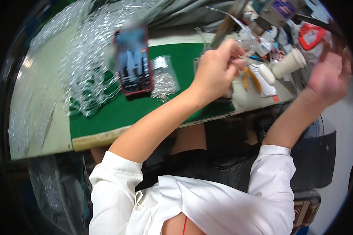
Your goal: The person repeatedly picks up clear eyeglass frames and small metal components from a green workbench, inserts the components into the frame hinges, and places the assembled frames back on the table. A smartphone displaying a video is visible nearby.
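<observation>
My left hand (217,70) is over the bench's right part, in front of a small metal hand-press-like machine (276,11). Its fingers are curled together in a pinch; anything between them is too small to make out. Out at the right, my right hand (330,76) is raised beside the end of a dark lever (317,23) that comes off the machine. Motion smears its fingers, so its grip does not show. Left of my left forearm, a small clear bag of silvery pieces (163,81) lies on the green mat (106,127).
A phone in a red case (134,64) lies by the bag. Clear glossy strands (92,55) are heaped at the left. Yellow-handled pliers (252,80), a white oval object (266,74), an off-white cylinder (289,63) and a red-and-white plastic bag (310,37) crowd the right.
</observation>
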### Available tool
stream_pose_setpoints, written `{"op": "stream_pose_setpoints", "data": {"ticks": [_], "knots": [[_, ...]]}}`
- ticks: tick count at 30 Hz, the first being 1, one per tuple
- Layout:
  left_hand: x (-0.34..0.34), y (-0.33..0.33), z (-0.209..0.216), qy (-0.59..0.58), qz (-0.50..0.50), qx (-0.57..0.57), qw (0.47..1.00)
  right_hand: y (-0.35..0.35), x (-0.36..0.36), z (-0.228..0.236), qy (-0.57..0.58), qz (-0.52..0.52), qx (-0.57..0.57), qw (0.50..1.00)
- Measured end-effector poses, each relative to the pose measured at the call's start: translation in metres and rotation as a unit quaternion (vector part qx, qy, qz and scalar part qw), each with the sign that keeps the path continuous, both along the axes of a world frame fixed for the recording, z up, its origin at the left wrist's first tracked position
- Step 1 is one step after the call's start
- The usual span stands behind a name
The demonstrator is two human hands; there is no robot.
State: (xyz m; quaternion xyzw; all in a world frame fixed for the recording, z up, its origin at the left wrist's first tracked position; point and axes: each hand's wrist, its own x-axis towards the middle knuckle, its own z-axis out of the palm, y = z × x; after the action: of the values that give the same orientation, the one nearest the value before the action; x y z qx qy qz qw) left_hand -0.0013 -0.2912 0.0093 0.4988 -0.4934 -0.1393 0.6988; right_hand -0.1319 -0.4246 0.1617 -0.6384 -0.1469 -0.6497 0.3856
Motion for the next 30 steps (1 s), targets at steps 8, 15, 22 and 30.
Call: {"op": "stream_pose_setpoints", "data": {"ticks": [8,15,22,30], "knots": [[0.006,0.200,0.004,-0.082,-0.057,0.126,0.987,0.090,0.021,-0.168,0.530,0.018,0.005,0.848],[0.052,0.337,0.002,-0.230,0.536,0.074,0.809,0.122,0.036,-0.205,0.532,-0.014,-0.256,0.807],[0.035,0.341,-0.020,0.222,0.131,-0.038,0.966,0.114,0.029,-0.218,0.528,-0.048,-0.329,0.781],[-0.016,0.267,-0.011,0.133,0.164,0.079,0.974,0.113,0.023,-0.219,0.518,-0.009,-0.174,0.838]]}}
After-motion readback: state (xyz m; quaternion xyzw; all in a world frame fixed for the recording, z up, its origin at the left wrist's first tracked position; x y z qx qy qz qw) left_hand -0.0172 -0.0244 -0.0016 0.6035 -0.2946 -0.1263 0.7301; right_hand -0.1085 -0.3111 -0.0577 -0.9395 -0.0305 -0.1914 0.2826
